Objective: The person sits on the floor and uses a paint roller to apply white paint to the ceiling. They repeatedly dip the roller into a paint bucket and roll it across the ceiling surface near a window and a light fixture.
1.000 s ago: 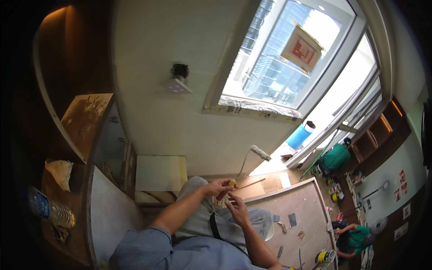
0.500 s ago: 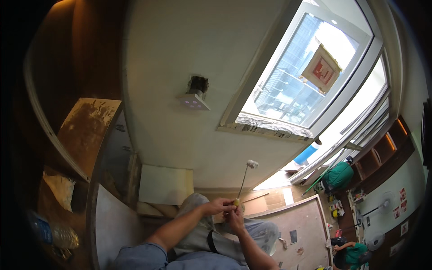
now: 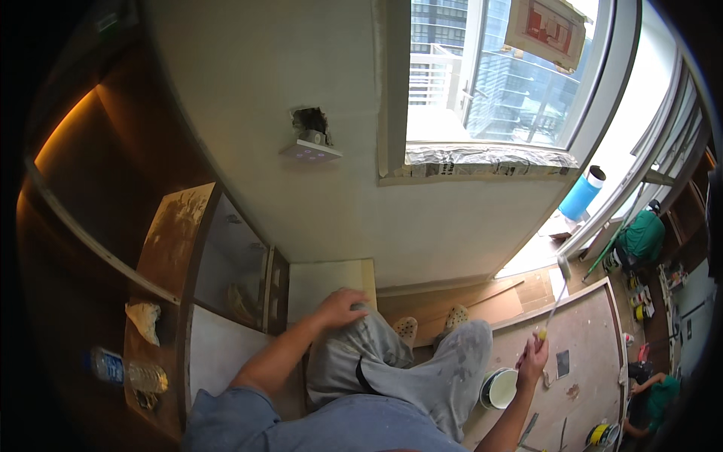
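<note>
Right hand (image 3: 532,363): fist wrapped around the yellow grip of a long-handled paint roller (image 3: 552,301). The thin shaft runs up and away from the fist, and the small roller head sits at its far end, above the board edge near the bright floor strip under the window. The roller is in the air, touching nothing that I can see.

Left hand (image 3: 340,307): palm down, fingers spread flat on the left knee of the grey, paint-flecked trousers (image 3: 392,361). It holds nothing.

Landmark: white paint pot (image 3: 500,387).
- Pot sits just left of and slightly below the right hand, on the stained board (image 3: 587,354), beside the right leg.
- Roller handle is above and right of the pot; roller head well above it.
- Two slippered feet (image 3: 429,324) are up and left of the pot, on the wood floor.
- Blue cylinder (image 3: 581,194) is far above the pot, by the window.
- Plastic water bottle (image 3: 126,371) is far left of the pot, on a dark shelf.

Handling judgement: the roller looks light, with a stiff but slender shaft. The far head would swing if gripped loosely, so the yellow grip is the right place to hold. A wet sleeve would drip and smear.
</note>
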`<control>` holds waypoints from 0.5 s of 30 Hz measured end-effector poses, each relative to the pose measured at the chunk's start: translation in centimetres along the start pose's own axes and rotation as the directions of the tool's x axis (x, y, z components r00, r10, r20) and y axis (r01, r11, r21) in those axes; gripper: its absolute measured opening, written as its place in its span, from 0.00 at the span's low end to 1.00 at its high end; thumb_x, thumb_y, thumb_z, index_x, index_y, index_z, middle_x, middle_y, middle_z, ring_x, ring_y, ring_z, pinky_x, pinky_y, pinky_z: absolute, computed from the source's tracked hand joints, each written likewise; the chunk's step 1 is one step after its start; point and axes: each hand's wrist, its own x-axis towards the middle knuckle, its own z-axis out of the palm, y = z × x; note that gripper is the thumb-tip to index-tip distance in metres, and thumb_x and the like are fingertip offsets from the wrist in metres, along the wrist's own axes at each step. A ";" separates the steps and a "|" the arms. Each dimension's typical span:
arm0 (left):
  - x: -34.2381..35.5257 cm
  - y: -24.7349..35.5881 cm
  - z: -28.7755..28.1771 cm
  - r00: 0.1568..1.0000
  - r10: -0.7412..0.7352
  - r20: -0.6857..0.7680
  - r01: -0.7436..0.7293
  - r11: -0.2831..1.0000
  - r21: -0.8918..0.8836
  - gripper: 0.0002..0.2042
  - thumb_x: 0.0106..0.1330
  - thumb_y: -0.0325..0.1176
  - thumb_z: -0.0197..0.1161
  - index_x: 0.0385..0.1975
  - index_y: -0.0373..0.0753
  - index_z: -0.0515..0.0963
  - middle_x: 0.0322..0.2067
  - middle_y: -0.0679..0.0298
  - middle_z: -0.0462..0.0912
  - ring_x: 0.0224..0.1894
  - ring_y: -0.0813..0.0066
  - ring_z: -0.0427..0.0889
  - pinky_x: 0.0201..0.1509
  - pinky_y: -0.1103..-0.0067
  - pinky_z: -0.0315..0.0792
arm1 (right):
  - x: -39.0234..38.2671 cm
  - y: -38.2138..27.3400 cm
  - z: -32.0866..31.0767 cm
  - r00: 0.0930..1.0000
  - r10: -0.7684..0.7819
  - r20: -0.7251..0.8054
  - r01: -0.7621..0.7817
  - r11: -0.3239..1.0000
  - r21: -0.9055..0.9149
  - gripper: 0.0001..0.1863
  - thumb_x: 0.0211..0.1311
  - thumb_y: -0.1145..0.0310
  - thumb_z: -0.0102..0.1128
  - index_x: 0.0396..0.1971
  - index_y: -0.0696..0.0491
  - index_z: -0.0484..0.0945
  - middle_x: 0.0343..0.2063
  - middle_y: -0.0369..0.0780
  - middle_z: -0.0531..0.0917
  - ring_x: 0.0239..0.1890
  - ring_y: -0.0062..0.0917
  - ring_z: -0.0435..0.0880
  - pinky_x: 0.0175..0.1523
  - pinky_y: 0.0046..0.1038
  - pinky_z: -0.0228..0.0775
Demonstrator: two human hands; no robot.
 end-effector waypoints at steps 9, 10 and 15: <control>3.7 9.5 -9.0 0.869 -0.197 -0.454 0.228 0.974 0.015 0.14 0.66 0.42 0.69 0.36 0.34 0.87 0.27 0.48 0.86 0.30 0.55 0.86 0.39 0.65 0.79 | -2.2 -1.1 -1.5 0.998 -0.020 0.052 0.016 0.997 0.079 0.15 0.75 0.73 0.59 0.58 0.55 0.74 0.22 0.28 0.69 0.14 0.09 0.62 0.17 0.16 0.56; 5.7 10.8 -12.2 0.760 -0.157 -0.631 0.234 0.971 0.040 0.12 0.68 0.39 0.68 0.36 0.36 0.87 0.23 0.52 0.83 0.23 0.63 0.82 0.31 0.68 0.75 | -2.2 -0.4 -1.0 0.998 -0.032 0.062 0.026 0.995 0.091 0.15 0.75 0.73 0.59 0.58 0.55 0.74 0.22 0.28 0.69 0.14 0.09 0.62 0.17 0.16 0.56; 12.6 18.5 -27.0 0.573 -0.010 -0.819 0.102 0.993 0.059 0.36 0.79 0.41 0.56 0.79 0.30 0.51 0.21 0.60 0.82 0.23 0.69 0.80 0.34 0.72 0.77 | -3.0 0.4 1.4 0.988 -0.153 0.022 0.154 0.987 -0.036 0.12 0.75 0.73 0.60 0.54 0.56 0.77 0.22 0.26 0.65 0.19 0.10 0.59 0.23 0.18 0.53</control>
